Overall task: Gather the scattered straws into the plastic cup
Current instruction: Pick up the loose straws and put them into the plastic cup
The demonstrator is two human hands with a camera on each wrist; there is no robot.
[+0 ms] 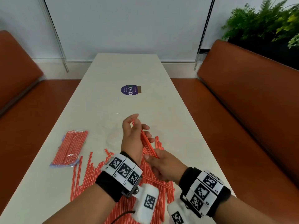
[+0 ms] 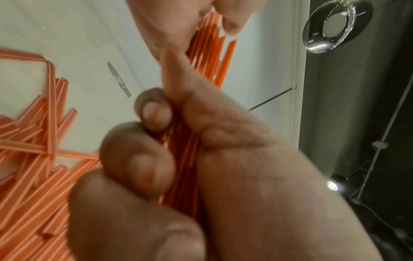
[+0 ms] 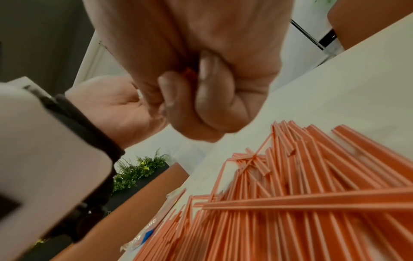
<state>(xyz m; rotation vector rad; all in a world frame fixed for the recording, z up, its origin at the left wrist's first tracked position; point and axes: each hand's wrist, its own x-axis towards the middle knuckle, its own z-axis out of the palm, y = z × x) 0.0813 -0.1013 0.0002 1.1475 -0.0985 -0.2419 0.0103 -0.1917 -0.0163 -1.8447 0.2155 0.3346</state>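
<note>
My left hand [image 1: 140, 128] is raised over the table and its curled fingers grip a bundle of orange striped straws [image 1: 146, 141]. My right hand [image 1: 153, 156] pinches the near end of the same bundle. In the left wrist view the fingers [image 2: 154, 113] wrap the bundle [image 2: 185, 159]. In the right wrist view only a speck of orange straw [image 3: 190, 72] shows inside the curled fingers. A clear plastic cup [image 1: 113, 138] stands just left of my left hand, faint against the table. Several loose straws [image 1: 90, 172] lie scattered under both wrists.
A plastic bag of packed straws [image 1: 69, 147] lies at the left of the white table [image 1: 123, 70]. A round purple sticker [image 1: 130, 90] sits mid-table. Orange benches [image 1: 242, 110] flank both long sides, and a green plant [image 1: 265, 21] stands at the back right.
</note>
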